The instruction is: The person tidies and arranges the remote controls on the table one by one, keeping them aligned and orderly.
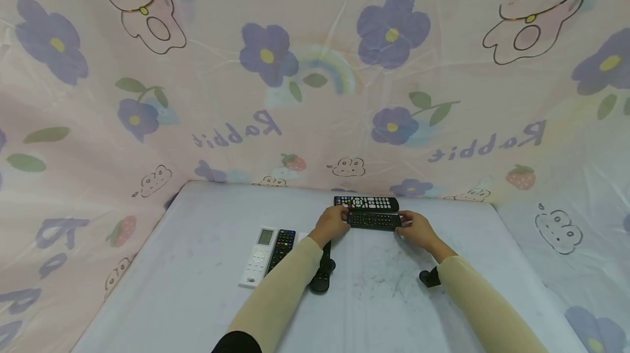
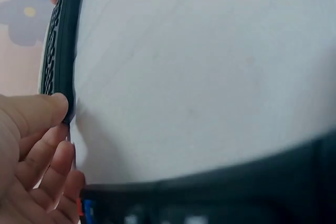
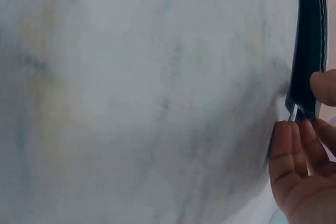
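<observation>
A black remote control [image 1: 374, 221] lies crosswise near the back of the white table, one end at each hand. The left hand [image 1: 331, 225] pinches its left end; in the left wrist view the thumb [image 2: 44, 109] presses on its near side. At the other end, the right hand [image 1: 417, 230] grips it between thumb and fingers, and the right wrist view shows the fingertips [image 3: 286, 135] low at its corner. Directly behind lies a second black remote [image 1: 369, 203] with pale buttons, parallel and close to the first.
Left of the left forearm, a white remote [image 1: 257, 260] with a small screen lies alongside a black remote [image 1: 283, 248] with coloured buttons. Another black remote [image 1: 320, 283] is partly covered by the left arm. Patterned cloth [image 1: 320, 68] rises behind the table's back edge.
</observation>
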The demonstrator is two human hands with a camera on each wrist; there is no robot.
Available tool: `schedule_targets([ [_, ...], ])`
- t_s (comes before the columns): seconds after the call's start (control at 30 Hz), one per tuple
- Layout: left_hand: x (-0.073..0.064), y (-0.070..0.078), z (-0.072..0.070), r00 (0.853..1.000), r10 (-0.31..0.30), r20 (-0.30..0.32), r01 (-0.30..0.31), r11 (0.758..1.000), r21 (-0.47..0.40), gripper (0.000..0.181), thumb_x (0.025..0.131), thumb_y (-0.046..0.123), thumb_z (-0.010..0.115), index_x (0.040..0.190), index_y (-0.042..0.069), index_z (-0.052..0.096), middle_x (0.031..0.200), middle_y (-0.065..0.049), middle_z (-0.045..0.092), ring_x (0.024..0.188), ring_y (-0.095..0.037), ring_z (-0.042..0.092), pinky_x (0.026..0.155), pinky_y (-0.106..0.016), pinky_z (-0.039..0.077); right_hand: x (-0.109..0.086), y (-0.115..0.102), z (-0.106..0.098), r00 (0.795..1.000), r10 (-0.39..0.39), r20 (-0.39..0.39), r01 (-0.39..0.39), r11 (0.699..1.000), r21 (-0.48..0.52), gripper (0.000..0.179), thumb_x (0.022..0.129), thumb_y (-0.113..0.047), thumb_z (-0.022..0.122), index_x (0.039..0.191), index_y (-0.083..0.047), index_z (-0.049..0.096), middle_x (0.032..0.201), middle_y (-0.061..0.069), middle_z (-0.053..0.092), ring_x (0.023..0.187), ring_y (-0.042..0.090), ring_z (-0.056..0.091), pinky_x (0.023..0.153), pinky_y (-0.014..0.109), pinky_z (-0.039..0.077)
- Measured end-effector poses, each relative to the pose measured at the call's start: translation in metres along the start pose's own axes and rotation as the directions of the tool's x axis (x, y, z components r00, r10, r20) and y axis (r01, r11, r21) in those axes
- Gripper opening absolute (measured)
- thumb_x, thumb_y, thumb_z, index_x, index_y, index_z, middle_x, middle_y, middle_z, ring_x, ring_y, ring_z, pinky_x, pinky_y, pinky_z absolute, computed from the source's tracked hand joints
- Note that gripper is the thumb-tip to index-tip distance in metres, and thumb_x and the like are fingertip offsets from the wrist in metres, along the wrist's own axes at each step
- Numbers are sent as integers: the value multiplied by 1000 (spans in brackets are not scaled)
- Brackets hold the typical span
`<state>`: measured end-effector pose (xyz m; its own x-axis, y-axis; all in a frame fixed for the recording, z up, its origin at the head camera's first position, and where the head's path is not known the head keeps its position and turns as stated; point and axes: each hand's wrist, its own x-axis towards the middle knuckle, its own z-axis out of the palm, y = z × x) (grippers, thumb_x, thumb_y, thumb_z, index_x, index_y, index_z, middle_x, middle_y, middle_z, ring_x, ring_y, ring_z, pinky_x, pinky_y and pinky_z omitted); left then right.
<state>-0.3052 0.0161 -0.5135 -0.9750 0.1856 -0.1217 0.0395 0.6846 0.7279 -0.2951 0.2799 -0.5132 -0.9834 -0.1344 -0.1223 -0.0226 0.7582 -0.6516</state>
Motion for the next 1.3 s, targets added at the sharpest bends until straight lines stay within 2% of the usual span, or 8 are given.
schedule_targets([
  [0.17,1,1,1,1000,-17,-20,16,999,-43,41,83,9,74,122,8,62,101,-2,64,95,-18,60,84,-35,52,0,1,-1,1000,-11,-2,11,1000,24,57,86,-10,66,136,9,45,119,29,56,108,42,59,81,43,55],
  [0.4,-3,-2,0,1000,-22,-3,22,998,-62,40,81,9,75,119,8,63,93,2,61,88,-14,55,79,-32,51,-4,-3,1,1000,9,-7,-9,999,42,55,84,-7,67,133,9,47,118,29,57,108,41,60,84,44,54],
  [0.67,-5,-2,-3,1000,-10,5,10,994,-110,41,78,6,77,116,8,64,97,-1,66,91,-16,60,79,-32,53,-13,-6,-1,1000,23,7,-24,998,63,56,86,-9,66,136,6,46,123,29,55,112,41,59,85,43,55],
  [0.8,-5,-1,-4,1000,1,2,-1,982,-187,42,77,3,77,117,8,64,94,-1,66,87,-14,60,75,-29,53,-20,-5,-4,1000,9,-4,-8,997,80,56,86,-11,66,135,6,46,124,30,55,112,42,59,85,44,55],
  [0.97,-6,1,-8,1000,14,6,-12,956,-295,42,76,-3,74,116,5,64,93,-3,65,83,-13,59,72,-26,54,-27,-4,-2,1000,-7,-20,10,992,129,54,86,-10,67,134,5,48,122,28,57,109,39,61,82,40,56],
  [1.17,-8,2,-17,999,10,45,5,946,-324,43,79,0,74,119,10,63,96,-1,63,84,-13,59,70,-25,52,-34,-7,-1,999,-17,-46,24,988,153,53,85,-9,67,133,3,49,119,26,58,104,33,64,80,38,56],
  [1.3,-13,2,-24,998,43,45,-27,950,-311,43,80,3,74,121,12,63,98,-1,63,85,-14,59,69,-26,51,-37,-11,-2,998,-18,-56,28,985,173,53,85,-8,68,133,4,48,119,26,58,101,31,65,79,37,57],
])
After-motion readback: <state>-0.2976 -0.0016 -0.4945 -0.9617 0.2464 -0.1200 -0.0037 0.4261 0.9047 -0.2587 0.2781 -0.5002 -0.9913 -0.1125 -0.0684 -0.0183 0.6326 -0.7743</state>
